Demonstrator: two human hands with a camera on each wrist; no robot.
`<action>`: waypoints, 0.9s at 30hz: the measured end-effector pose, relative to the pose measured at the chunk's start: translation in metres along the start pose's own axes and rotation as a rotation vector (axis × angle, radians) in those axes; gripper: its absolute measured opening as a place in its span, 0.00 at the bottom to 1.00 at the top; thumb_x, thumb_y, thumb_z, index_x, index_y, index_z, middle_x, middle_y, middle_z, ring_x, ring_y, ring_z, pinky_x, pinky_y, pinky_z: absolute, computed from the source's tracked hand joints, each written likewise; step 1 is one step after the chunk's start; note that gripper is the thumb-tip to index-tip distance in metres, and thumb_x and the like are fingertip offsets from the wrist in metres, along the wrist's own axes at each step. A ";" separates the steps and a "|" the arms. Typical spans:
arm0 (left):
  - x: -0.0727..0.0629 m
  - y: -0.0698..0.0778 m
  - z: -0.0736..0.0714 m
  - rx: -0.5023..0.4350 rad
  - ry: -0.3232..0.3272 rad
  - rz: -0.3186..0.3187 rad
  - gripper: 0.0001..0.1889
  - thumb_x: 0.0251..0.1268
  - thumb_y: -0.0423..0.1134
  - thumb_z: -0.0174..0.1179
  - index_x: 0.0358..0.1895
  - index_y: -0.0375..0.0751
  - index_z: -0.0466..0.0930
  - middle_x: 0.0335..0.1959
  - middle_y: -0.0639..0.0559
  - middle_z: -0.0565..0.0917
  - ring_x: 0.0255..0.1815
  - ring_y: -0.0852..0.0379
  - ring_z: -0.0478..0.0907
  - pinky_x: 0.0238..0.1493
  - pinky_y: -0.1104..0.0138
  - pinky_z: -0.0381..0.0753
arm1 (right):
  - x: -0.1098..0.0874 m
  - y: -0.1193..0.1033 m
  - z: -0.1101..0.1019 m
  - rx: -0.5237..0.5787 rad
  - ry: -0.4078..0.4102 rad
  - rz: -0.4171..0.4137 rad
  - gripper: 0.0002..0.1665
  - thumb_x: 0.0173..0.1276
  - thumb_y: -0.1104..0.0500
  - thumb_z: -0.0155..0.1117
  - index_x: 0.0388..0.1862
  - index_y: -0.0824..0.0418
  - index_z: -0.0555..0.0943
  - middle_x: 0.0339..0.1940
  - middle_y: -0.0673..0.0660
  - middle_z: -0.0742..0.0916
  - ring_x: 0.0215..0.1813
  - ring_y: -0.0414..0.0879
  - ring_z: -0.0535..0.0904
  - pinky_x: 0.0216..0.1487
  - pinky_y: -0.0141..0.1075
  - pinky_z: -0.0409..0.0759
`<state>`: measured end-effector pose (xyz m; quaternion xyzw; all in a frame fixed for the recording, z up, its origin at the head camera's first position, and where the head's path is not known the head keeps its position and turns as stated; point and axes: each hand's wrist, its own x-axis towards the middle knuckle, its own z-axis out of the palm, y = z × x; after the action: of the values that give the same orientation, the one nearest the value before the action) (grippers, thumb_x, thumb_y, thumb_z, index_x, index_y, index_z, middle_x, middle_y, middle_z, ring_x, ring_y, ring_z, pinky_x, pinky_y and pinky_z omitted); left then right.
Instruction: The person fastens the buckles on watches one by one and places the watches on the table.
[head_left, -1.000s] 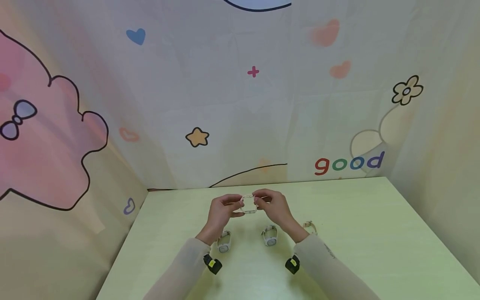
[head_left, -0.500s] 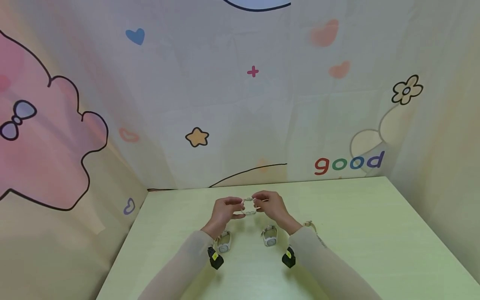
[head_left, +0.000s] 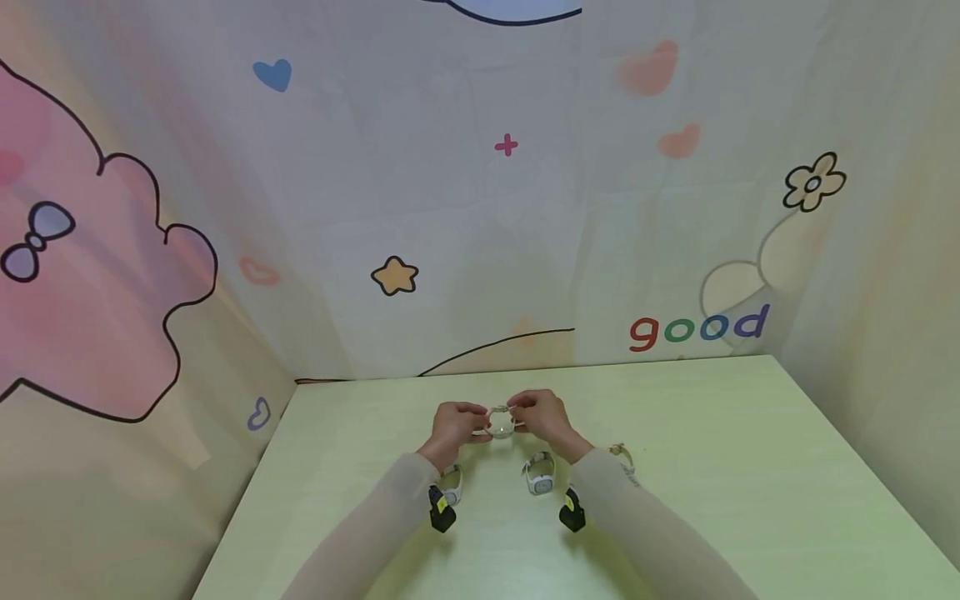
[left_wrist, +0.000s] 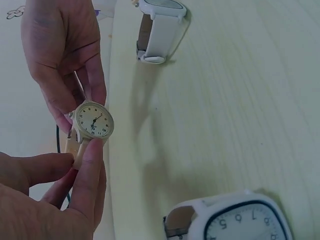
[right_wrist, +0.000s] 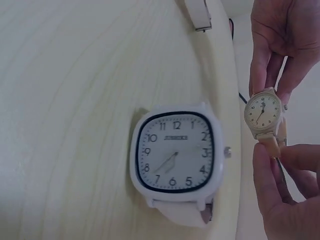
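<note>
Both hands hold a small round-faced wristwatch (left_wrist: 94,120) above the far middle of the table. Its strap is cream and its dial pale, with a light case. In the head view my left hand (head_left: 452,427) pinches the strap on the left. My right hand (head_left: 543,415) holds the strap's other side between thumb and fingers. From the right wrist, the right hand (right_wrist: 292,187) appears below the watch and the left hand (right_wrist: 285,42) above it. Part of the strap is hidden behind the fingers.
A white square-faced watch (head_left: 540,473) lies below the hands. Another white watch (left_wrist: 245,222) lies to its left, partly hidden by the left wrist camera in the head view. A third watch (head_left: 621,455) lies beside the right forearm. The pale table (head_left: 750,467) meets a printed curtain behind.
Both hands have come down slightly and a little nearer with the held watch, its dial now tilted more into view. The sleeves have moved inward. The watches on the table have stayed put.
</note>
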<state>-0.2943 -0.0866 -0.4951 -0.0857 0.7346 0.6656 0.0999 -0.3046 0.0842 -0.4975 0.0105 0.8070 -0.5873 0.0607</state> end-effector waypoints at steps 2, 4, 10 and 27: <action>0.002 -0.002 0.000 0.005 0.007 -0.025 0.12 0.64 0.25 0.59 0.49 0.26 0.81 0.50 0.32 0.82 0.43 0.44 0.87 0.38 0.65 0.87 | 0.001 0.003 0.002 0.005 -0.003 0.017 0.09 0.68 0.68 0.61 0.45 0.68 0.85 0.43 0.66 0.88 0.34 0.45 0.87 0.36 0.36 0.87; 0.003 -0.004 0.000 0.007 0.013 -0.044 0.12 0.63 0.25 0.59 0.49 0.26 0.81 0.50 0.33 0.82 0.41 0.46 0.87 0.38 0.65 0.87 | 0.003 0.005 0.004 0.006 -0.007 0.032 0.09 0.67 0.69 0.62 0.44 0.69 0.84 0.43 0.66 0.88 0.34 0.46 0.87 0.35 0.36 0.87; 0.007 -0.010 -0.001 0.000 0.009 -0.079 0.12 0.64 0.25 0.58 0.50 0.25 0.80 0.53 0.31 0.81 0.40 0.47 0.88 0.42 0.63 0.87 | 0.005 0.010 0.009 -0.029 -0.027 0.055 0.09 0.67 0.68 0.62 0.44 0.69 0.85 0.42 0.64 0.88 0.34 0.46 0.87 0.35 0.36 0.87; 0.006 -0.019 -0.001 0.067 -0.014 -0.122 0.12 0.63 0.25 0.57 0.48 0.27 0.82 0.45 0.35 0.87 0.29 0.57 0.86 0.38 0.65 0.87 | 0.005 0.018 0.011 -0.175 -0.019 0.071 0.08 0.62 0.66 0.66 0.41 0.64 0.87 0.35 0.57 0.89 0.29 0.41 0.80 0.28 0.29 0.78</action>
<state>-0.2949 -0.0893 -0.5143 -0.1224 0.7492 0.6338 0.1483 -0.3073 0.0791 -0.5183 0.0283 0.8536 -0.5122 0.0900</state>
